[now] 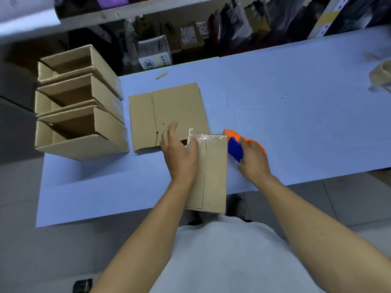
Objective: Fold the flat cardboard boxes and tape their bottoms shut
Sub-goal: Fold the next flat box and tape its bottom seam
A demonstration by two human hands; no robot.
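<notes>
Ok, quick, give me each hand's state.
Left hand: open, pressing flat on the box.
Right hand: holding the tape dispenser.

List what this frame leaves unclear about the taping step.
Head view:
- Tape dispenser: mostly hidden behind the right hand; grip unclear.
- Box: its left part is covered by the left hand.
- Object at the table's right edge: blurred, cut off.
- Shelf items: dark, blurred.
</notes>
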